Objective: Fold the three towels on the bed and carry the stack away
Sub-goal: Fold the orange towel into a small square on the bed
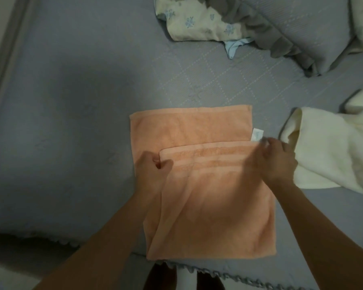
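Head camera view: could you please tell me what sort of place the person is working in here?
Most likely a bedroom. The peach towel lies on a quilted grey-blue bedspread with a frilled edge, a ruffled pillow sits at the far side, and a floral cloth is bunched beside it.

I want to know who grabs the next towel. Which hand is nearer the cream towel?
Right. The right hand pinches the peach towel's right corner, right beside the cream towel. The left hand holds the opposite corner, a towel's width farther away.
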`<action>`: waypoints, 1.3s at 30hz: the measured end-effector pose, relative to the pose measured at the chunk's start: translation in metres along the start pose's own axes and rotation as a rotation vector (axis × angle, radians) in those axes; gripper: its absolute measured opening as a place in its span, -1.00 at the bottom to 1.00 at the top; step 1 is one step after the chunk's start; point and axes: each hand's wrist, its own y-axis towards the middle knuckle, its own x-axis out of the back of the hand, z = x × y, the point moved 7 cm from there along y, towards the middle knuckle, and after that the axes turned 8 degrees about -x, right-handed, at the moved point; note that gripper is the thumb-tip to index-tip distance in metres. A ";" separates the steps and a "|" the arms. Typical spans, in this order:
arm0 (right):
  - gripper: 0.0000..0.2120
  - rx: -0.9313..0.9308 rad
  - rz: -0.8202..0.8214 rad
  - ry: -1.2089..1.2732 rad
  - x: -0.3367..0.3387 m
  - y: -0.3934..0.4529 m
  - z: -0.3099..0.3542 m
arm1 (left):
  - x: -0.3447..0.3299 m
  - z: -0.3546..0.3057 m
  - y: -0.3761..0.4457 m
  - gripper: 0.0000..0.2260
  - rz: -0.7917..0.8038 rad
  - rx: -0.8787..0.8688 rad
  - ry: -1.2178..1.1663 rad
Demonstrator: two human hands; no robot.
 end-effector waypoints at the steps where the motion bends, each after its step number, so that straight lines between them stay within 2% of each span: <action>1: -0.63 -0.002 0.016 -0.029 0.000 -0.003 -0.007 | -0.003 0.004 -0.004 -0.79 -0.016 0.035 -0.008; 6: -0.60 -0.020 0.060 -0.126 0.004 0.001 -0.020 | 0.010 0.008 -0.006 -0.85 -0.108 0.123 -0.135; 9: -0.63 -0.078 0.143 -0.071 0.002 0.008 -0.023 | 0.031 0.007 -0.004 -0.91 -0.148 0.160 -0.137; 10: -0.65 -0.069 0.161 -0.063 0.001 0.010 -0.021 | 0.035 0.006 -0.002 -0.95 -0.141 0.158 -0.153; 14: -0.68 -0.027 0.187 -0.014 -0.004 0.015 -0.009 | 0.032 0.003 0.007 -0.85 -0.071 0.118 -0.205; 16: -0.67 -0.018 0.180 0.014 -0.008 0.018 -0.008 | 0.033 0.007 0.012 -0.84 -0.094 0.114 -0.188; 19: -0.82 -0.003 0.251 0.012 -0.013 0.020 -0.008 | 0.035 0.016 0.015 -0.89 -0.130 0.148 -0.193; 21: -0.81 0.021 0.287 -0.028 -0.011 0.021 -0.008 | 0.034 0.019 0.012 -0.92 -0.107 0.168 -0.192; 23: -0.79 0.044 0.252 0.012 -0.001 0.022 -0.007 | 0.038 0.018 0.009 -0.91 -0.100 0.182 -0.176; 25: -0.87 0.081 0.169 0.127 0.018 0.023 0.002 | 0.050 0.012 0.011 -0.94 -0.148 0.161 -0.208; 31: -0.89 0.187 -0.047 0.383 0.051 0.047 0.072 | 0.083 -0.017 0.051 -0.90 -0.416 -0.014 -0.344; 33: -0.87 0.132 -0.031 0.407 0.037 0.063 0.087 | 0.079 -0.012 0.079 -0.95 -0.404 0.021 -0.269; 36: -0.77 0.044 0.099 0.349 0.000 0.076 0.091 | 0.064 0.007 0.110 -0.86 -0.298 0.122 -0.155; 39: -0.70 -0.019 0.057 0.394 -0.013 0.072 0.081 | 0.061 0.012 0.116 -0.84 -0.279 0.113 -0.112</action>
